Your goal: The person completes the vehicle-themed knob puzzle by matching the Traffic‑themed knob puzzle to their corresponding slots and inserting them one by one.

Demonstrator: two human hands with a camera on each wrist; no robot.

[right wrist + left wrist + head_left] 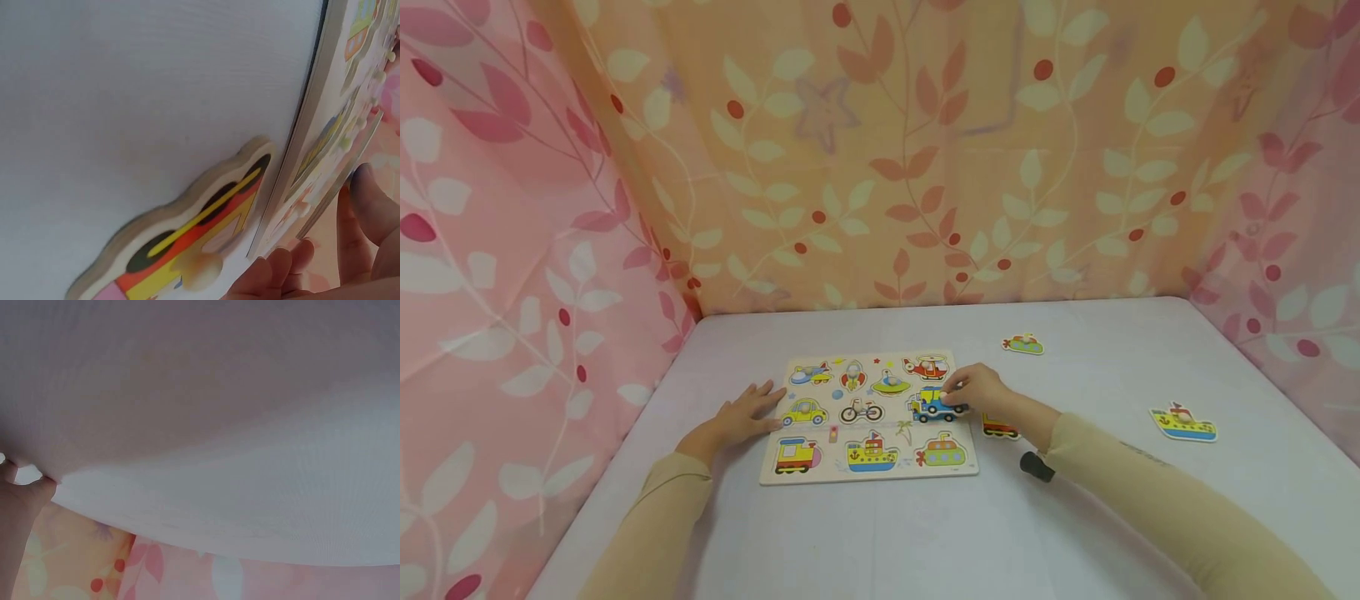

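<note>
A wooden peg puzzle board (835, 479) with vehicle pictures lies on the table. My right hand (988, 390) pinches the knob of a blue vehicle puzzle piece (936, 406) with thumb and fingers, over the matching blue picture at the board's right side. In the right wrist view this piece (340, 172) shows edge-on, tilted above the board's face. My left hand (737, 421) rests beside the board's left edge, fingers spread and fingertips right at the rim. Several knobbed pieces, including a yellow car (805, 412) and a red helicopter (927, 367), sit in the board.
Right of the board, a train piece (1000, 427) lies partly hidden by my right hand. A submarine piece (1025, 343) lies farther back, a boat piece (1183, 422) farther right. A small black object (1036, 467) shows beside the right sleeve. Patterned curtains (880, 167) surround the table.
</note>
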